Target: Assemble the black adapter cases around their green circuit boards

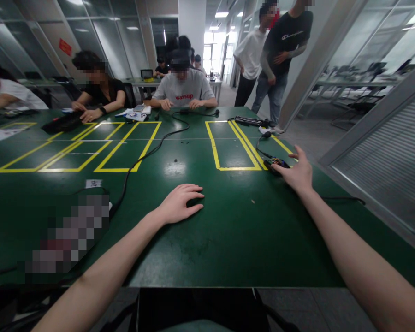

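Observation:
My left hand [180,203] rests on the green tabletop [207,249], fingers stretched out and slightly apart, holding nothing. Farther off to the right, my right hand [300,171] reaches to a small black object [275,164] with coloured bits on top, whose kind I cannot make out. The thumb lies at this object's near edge while the other visible fingers are spread away from it. Part of the object is hidden by the hand. A thin black cable [259,150] runs from it to a small round black end [266,135].
Yellow tape rectangles [233,168] mark the table. A long black cable [126,177] crosses it beside a blurred-out object [72,235] at left. A folded black tripod-like item [252,121] lies at the far right. People sit opposite; two stand behind.

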A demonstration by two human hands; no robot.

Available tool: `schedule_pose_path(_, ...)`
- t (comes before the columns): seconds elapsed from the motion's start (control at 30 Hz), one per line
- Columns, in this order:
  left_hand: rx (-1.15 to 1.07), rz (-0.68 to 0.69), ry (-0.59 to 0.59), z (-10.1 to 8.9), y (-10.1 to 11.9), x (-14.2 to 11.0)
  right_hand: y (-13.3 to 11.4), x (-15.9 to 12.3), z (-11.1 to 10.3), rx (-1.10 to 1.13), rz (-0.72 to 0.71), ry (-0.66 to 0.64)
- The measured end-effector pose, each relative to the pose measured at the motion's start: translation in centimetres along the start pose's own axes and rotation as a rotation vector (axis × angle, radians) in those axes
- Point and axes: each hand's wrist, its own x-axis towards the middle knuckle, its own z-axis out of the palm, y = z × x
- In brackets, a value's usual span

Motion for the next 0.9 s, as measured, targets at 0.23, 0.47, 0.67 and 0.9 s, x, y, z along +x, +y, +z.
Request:
schedule_pose_path(0.23, 0.003, 0.003, -0.012, -0.1, 0.1, 0.1, 0.1, 0.3, -0.4, -0.048, 0.062, 0.056)
schedule_pose_path(0.47, 0.014, 0.011, 0.000, 0.1, 0.0, 0.1, 0.9, 0.1, 0.8, -0.201, 0.060, -0.120)
schedule_pose_path(0.67, 0.019, 0.004, -0.002, -0.1, 0.2, 0.1, -0.8, -0.8, 1.2, -0.255, -0.018, -0.218)
schedule_pose_path(0.9, -0.001, 0.009, 0.012, -0.1, 0.4, 0.2, -5.5, -4.9, 1.8, 0.028, -0.317, -0.427)
